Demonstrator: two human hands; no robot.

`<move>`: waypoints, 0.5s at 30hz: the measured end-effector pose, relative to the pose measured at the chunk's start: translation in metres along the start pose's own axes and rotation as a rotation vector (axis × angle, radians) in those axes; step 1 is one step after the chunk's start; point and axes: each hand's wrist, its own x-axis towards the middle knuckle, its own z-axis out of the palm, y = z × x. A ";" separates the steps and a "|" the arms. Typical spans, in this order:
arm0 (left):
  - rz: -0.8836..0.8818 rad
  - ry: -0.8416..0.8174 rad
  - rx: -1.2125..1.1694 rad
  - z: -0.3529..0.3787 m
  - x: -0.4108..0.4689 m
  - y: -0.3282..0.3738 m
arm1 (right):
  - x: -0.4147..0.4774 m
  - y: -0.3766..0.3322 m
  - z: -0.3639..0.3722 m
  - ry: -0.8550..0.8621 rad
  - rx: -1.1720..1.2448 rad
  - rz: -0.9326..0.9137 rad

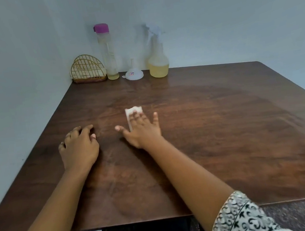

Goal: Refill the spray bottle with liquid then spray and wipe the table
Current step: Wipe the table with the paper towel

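Right hand (pixel 142 130) flat, fingers straight, pressing small white folded tissue (pixel 132 111) mid dark wooden table (pixel 226 125). Left hand (pixel 78 146) rests loosely curled, empty. Risks: tissue slips or shreds under pressure; wide stroke clips clear yellow-filled spray bottle (pixel 158 62) (standing at back edge).

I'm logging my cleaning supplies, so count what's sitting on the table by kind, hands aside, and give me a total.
Bottles: 2, the purple-capped bottle and the spray bottle
Funnels: 1, the white funnel
Wire holders: 1, the gold wire holder
Wipes: 1, the white wipe under the right hand
Total: 5
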 end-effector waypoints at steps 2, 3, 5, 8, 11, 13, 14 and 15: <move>-0.006 -0.019 0.038 -0.001 0.006 0.003 | 0.005 0.050 -0.009 0.065 -0.035 0.142; 0.001 -0.023 0.050 -0.002 0.011 0.005 | 0.003 0.082 -0.015 0.097 -0.039 0.242; 0.024 -0.033 0.059 -0.001 0.023 0.010 | -0.013 0.152 -0.028 0.122 -0.031 0.454; 0.049 -0.062 0.034 0.001 0.045 0.017 | -0.041 0.223 -0.044 0.061 0.026 0.683; 0.053 -0.088 0.000 0.004 0.062 0.022 | -0.024 0.211 -0.041 0.036 0.012 0.697; 0.055 -0.080 -0.018 0.007 0.068 0.022 | 0.011 0.156 -0.031 0.067 -0.016 0.527; 0.058 -0.077 -0.021 0.009 0.069 0.021 | 0.028 0.119 -0.025 0.083 -0.019 0.405; 0.062 -0.075 -0.023 0.009 0.069 0.022 | 0.045 0.080 -0.018 0.097 -0.018 0.276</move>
